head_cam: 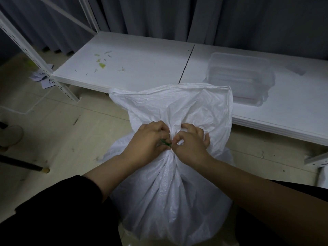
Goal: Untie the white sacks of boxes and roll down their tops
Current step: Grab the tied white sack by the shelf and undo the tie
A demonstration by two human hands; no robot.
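On the pale tiled floor, in front of a low white shelf board: white woven-plastic sack, bulging and rounded, crinkled all over, cinched into a tight neck about halfway up, loose top fanning out above the neck in a wide, rumpled flap with a folded hem along its edge

At the neck, both hands close together, knuckles nearly touching. Left hand curled, fingertips pinching a thin green tie where it wraps the gathered plastic. Right hand curled too, thumb and forefinger pinching at the same knot, remaining fingers bunched into the creased sack fabric beside it. Black sleeve pushed up the left forearm

Behind the sack, smooth matte board scattered with small green scraps and thin slivers. Further right on the adjoining board, clear rectangular plastic container with rounded corners and ribbed sides. Perforated white metal upright slanting at left, heavy grey curtain in soft vertical folds along the back
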